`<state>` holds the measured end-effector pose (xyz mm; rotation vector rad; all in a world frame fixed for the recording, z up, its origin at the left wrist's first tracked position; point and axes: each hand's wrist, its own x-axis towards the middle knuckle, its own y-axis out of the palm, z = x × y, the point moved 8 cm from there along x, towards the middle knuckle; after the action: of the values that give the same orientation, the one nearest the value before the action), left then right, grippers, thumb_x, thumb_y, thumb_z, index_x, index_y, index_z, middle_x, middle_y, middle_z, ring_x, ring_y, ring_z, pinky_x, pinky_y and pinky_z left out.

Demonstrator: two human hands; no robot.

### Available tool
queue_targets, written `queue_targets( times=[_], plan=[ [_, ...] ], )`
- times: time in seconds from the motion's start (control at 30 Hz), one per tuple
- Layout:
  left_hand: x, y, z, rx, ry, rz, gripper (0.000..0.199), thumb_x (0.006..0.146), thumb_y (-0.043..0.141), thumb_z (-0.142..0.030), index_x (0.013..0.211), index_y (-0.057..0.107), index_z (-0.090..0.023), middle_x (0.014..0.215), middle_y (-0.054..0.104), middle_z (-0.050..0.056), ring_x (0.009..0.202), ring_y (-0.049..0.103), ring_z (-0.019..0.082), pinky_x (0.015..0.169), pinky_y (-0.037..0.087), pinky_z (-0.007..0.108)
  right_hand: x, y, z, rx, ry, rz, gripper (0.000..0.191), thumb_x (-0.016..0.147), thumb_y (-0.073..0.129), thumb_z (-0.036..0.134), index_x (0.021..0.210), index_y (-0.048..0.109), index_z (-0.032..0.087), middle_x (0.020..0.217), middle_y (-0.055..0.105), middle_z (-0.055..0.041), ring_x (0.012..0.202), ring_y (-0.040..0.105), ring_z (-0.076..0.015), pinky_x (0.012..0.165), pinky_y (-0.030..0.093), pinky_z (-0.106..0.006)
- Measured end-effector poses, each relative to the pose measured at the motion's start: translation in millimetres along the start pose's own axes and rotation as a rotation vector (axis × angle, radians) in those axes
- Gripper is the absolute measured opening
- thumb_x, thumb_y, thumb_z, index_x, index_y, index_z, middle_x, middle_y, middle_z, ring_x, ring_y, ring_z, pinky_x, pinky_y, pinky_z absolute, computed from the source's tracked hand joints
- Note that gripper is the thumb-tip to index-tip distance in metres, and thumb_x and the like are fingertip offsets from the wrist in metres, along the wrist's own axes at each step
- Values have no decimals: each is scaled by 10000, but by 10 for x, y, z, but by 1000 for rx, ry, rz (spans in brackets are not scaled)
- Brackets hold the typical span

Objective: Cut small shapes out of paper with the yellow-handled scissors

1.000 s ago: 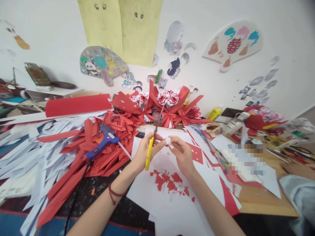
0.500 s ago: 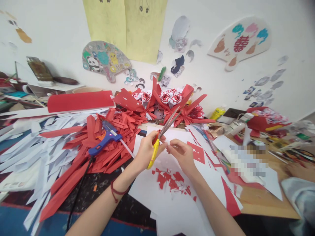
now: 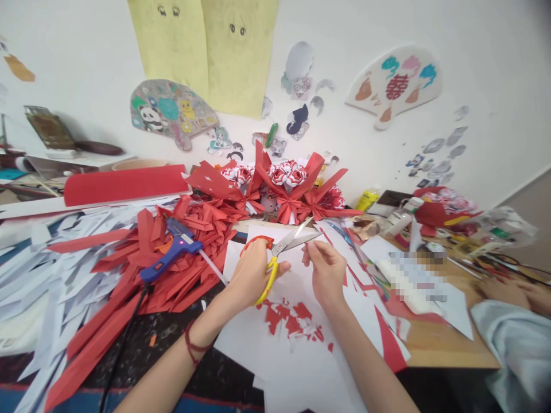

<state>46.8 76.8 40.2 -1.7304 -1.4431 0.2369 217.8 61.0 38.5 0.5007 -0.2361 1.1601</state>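
Note:
My left hand (image 3: 253,269) holds scissors (image 3: 279,248) with one yellow and one orange-red handle; the blades are spread and point right. Beside the blade tips is my right hand (image 3: 325,267), its fingers pinched together; whatever lies between them is too small to make out. Below both hands, small red paper scraps (image 3: 295,321) lie scattered on white paper sheets (image 3: 310,373).
A blue glue gun (image 3: 174,249) rests on folded red strips (image 3: 185,287), with white strips (image 3: 86,246) further left. Red and white paper flowers (image 3: 288,173) stand at the back. At the right, another person's hand (image 3: 505,292) is on the wooden table (image 3: 456,353).
The scissors have turned from pointing up and right, nearly closed, to pointing right with blades wide apart. My right hand has moved slightly away from my left. The camera view has shifted right.

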Motion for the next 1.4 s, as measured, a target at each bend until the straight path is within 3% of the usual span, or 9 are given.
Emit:
queue_targets(
  times=[0.23, 0.57, 1.4],
  plan=[
    [-56, 146, 0, -87, -26, 126, 345, 841, 457, -517, 938, 423, -188, 799, 498, 31, 691, 476, 178, 608, 362, 294, -18, 15, -7, 48, -2, -4, 128, 774, 674, 287, 720, 636, 178, 560, 557, 27, 498, 482, -99, 475, 377, -244],
    [-62, 181, 15, -107, -28, 110, 350, 850, 431, -547, 906, 400, -203, 745, 504, 10, 627, 464, 159, 559, 342, 275, -85, 150, 19, 0, 2, 70, 145, 774, 671, 270, 674, 619, 179, 569, 573, 27, 494, 499, -99, 475, 388, -241],
    [-37, 154, 2, -102, -63, 136, 334, 829, 481, -534, 796, 358, -226, 710, 567, 11, 594, 508, 171, 543, 320, 268, -69, 127, 21, -27, -21, 89, 95, 769, 671, 256, 717, 632, 187, 625, 598, 21, 495, 490, -95, 475, 383, -240]
  ],
)
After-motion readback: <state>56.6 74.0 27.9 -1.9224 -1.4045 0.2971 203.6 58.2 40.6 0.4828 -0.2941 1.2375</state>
